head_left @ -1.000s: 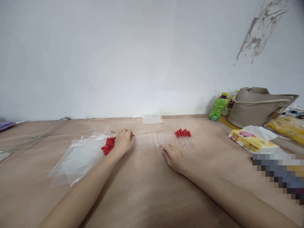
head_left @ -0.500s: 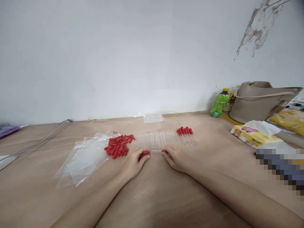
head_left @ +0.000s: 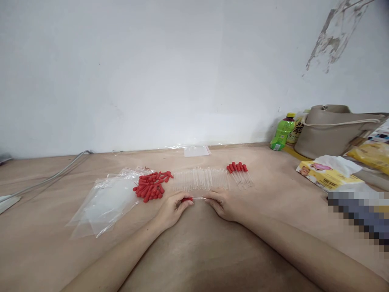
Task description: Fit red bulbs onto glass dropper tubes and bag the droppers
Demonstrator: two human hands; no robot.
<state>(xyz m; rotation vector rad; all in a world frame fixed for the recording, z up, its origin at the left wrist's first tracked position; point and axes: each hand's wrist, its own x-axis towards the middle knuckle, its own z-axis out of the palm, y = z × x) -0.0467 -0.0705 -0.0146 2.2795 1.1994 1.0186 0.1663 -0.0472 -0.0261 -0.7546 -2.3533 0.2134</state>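
My left hand point(head_left: 174, 209) is closed on a red rubber dropper bulb point(head_left: 187, 199). Facing it, my right hand point(head_left: 221, 205) pinches a thin clear dropper tube point(head_left: 199, 198). The tube's end meets the open end of the bulb, or comes very close; how far in it sits I cannot tell. Just beyond my hands lies a row of clear tubes point(head_left: 202, 179) side by side. To the left is a heap of red rubber bulbs point(head_left: 150, 187). On the right, several droppers with red bulbs point(head_left: 237, 167) on their tubes lie together.
Clear zip bags point(head_left: 105, 202) lie left of the bulbs, with a grey cable point(head_left: 60, 177) farther left. Another small bag point(head_left: 197, 151) rests by the wall. At right stand a green bottle point(head_left: 283, 133), a grey-beige bag point(head_left: 325, 132) and a yellow tissue pack point(head_left: 323, 175).
My right hand has moved slightly left and the tube has closed the gap to the red bulb. My left hand keeps its hold on the bulb.
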